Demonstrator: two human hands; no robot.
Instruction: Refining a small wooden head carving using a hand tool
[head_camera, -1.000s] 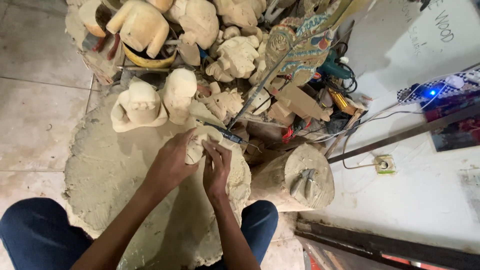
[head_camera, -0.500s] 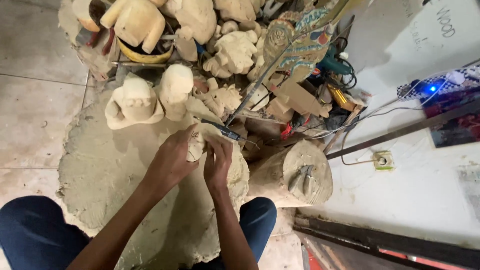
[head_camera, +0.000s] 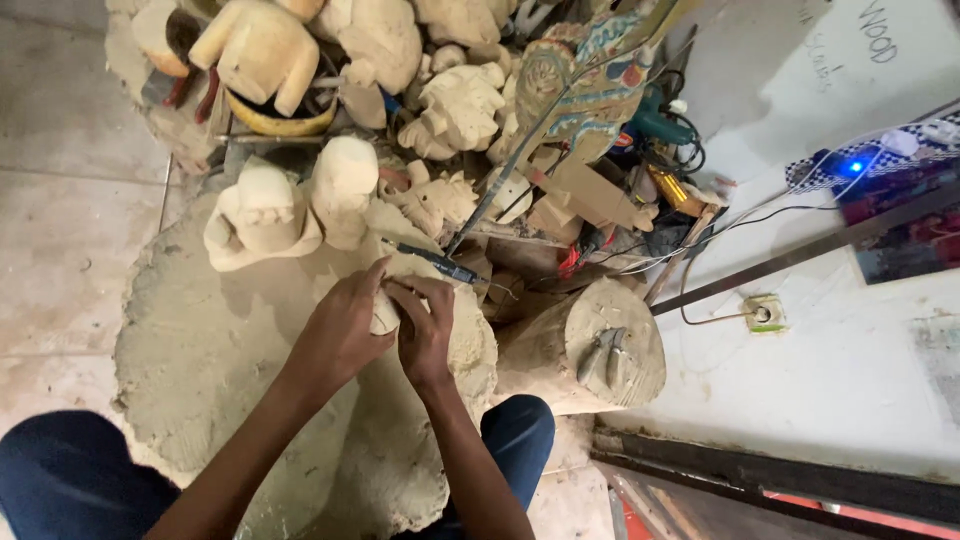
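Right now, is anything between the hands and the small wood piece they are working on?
Nothing visible. The left hand and right hand both already touch the wood piece, gripping it from either side. The blue-handled tool lies just beyond, not between them.

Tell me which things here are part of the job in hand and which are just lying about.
In hand:
left hand
right hand
small pale wood piece gripped between both hands

Lying about:
blue-handled tool
pliers on the log stump
carved figures
power drill
painted carving
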